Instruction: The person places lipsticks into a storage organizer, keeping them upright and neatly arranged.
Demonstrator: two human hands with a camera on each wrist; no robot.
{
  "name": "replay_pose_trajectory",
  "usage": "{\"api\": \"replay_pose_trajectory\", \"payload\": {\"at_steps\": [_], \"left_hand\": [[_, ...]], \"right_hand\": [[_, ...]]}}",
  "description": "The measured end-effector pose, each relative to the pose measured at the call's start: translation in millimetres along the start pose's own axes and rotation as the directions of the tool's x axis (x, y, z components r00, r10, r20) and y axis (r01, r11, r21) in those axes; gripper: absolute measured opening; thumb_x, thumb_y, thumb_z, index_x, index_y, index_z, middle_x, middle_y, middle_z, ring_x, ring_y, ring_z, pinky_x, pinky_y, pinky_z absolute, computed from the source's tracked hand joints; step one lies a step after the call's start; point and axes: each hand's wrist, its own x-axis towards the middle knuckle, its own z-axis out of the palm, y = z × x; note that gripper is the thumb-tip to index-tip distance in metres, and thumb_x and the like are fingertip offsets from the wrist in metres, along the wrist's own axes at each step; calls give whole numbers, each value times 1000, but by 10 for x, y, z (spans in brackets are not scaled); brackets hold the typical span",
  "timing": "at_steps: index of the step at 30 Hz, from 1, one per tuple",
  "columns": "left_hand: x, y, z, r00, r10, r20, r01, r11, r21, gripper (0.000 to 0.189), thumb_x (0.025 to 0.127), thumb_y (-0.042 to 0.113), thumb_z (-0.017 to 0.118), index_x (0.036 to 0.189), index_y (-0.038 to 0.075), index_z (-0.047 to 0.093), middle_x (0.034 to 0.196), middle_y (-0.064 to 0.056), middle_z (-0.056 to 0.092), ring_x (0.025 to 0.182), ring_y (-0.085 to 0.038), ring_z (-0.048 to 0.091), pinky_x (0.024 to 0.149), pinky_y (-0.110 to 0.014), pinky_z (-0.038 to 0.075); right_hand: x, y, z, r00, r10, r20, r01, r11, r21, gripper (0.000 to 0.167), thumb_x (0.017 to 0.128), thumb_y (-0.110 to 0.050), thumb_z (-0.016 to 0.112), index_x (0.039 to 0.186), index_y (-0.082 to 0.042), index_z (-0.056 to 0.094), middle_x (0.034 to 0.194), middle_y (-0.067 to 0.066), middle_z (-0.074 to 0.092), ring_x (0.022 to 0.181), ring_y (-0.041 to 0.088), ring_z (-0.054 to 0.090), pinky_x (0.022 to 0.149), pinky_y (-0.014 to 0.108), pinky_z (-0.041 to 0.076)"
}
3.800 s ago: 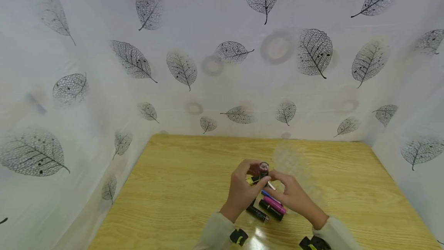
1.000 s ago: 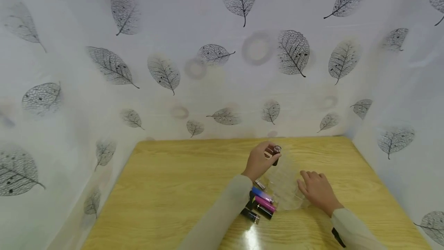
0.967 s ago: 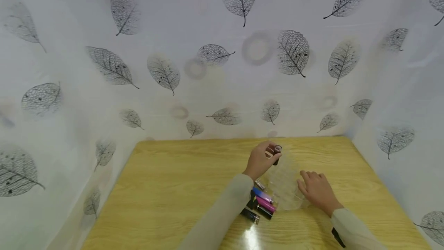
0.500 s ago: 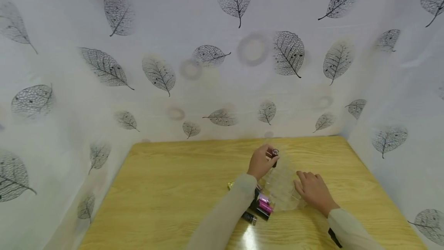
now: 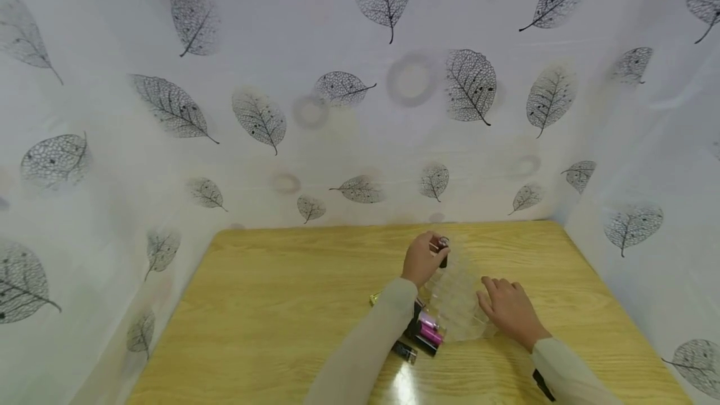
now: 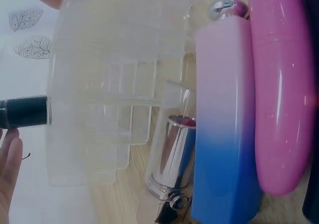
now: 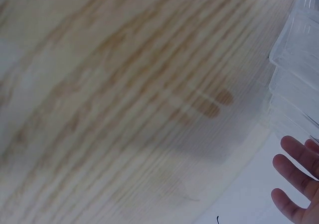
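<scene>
My left hand (image 5: 420,261) pinches a dark lipstick tube (image 5: 444,255) upright between thumb and fingers, above the far end of a clear plastic stepped organizer (image 5: 458,311). In the left wrist view the tube (image 6: 27,112) appears right beside the organizer's edge (image 6: 75,149); whether it touches a compartment I cannot tell. My right hand (image 5: 510,312) is at the organizer's right side with its fingers loosely extended, holding nothing. The right wrist view shows those fingers (image 7: 294,174) close against the clear steps (image 7: 299,84); contact is unclear.
Left of the organizer lie a pink tube (image 5: 431,334), a pink-to-blue tube (image 6: 224,119), a clear-capped silver lipstick (image 6: 172,154) and a black tube (image 5: 405,351). A gold item (image 5: 374,299) is partly hidden by my left sleeve. Leaf-printed curtains surround the wooden table (image 5: 281,305).
Both hands were together at the dark lipstick tube over the pile. My right hand has let go and moved right to the organizer; my left has carried the tube to its far end.
</scene>
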Motion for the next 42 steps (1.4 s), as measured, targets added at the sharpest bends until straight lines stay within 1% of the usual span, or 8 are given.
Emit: {"api": "replay_pose_trajectory", "payload": {"at_steps": [4,8,15,24,30,34,38,42], "left_hand": [[-3,-26,-19,1000,1,16,-1,1000,27,18,85,24,69,100,16,63,89,3,66,74,-3,60,64,-15,49],[-32,-72,-8,999,-4,48,-2,993,118,15,83,27,71,92,18,63,85,7,64,74,-1,57,64,-15,47],[-91,-168,38,998,10,58,-26,958,285,18,80,34,74,88,19,69,85,6,61,72,-4,52,61,-17,45],[-111,-240,21,997,-6,73,-16,957,290,23,80,36,73,97,20,69,91,5,61,80,-6,54,69,-19,48],[-205,-115,-266,991,11,135,-48,959,280,30,86,32,68,112,18,65,106,3,63,93,-10,59,79,-22,50],[-319,4,-539,980,129,155,-171,937,304,28,89,29,64,115,17,62,109,2,63,97,-12,61,82,-23,50],[-462,92,-784,953,251,169,-295,896,333,27,91,30,62,115,18,61,106,4,62,96,-10,59,84,-22,50],[-628,101,-967,930,323,174,-365,863,349,27,92,31,60,116,18,61,103,4,63,94,-8,59,82,-21,50]], "right_hand": [[10,-10,-17,1000,-6,-1,6,1000,1,35,89,-22,60,113,4,58,98,17,65,89,33,61,81,54,47],[23,-4,-21,1000,-7,4,7,1000,-2,35,90,-22,59,113,4,57,98,17,65,89,33,61,81,54,47],[36,8,-1,1000,-7,8,7,1000,-1,36,90,-23,58,114,4,57,99,18,65,89,33,61,80,54,47],[43,1,37,1000,-11,16,11,1000,8,36,91,-23,56,115,4,57,99,18,65,90,33,61,81,54,47],[39,-5,51,1000,-7,23,7,1000,13,36,91,-23,57,115,4,57,99,17,65,90,33,61,82,54,47],[36,-7,50,1000,-4,29,3,1000,16,36,91,-23,57,115,3,57,100,18,65,90,33,62,81,55,47],[24,-1,34,999,3,32,-3,1000,11,36,91,-23,57,115,4,57,100,19,65,90,33,62,81,55,47],[13,8,19,1000,8,28,-9,1000,18,37,91,-23,57,116,5,57,101,20,65,91,34,62,81,55,47]]}}
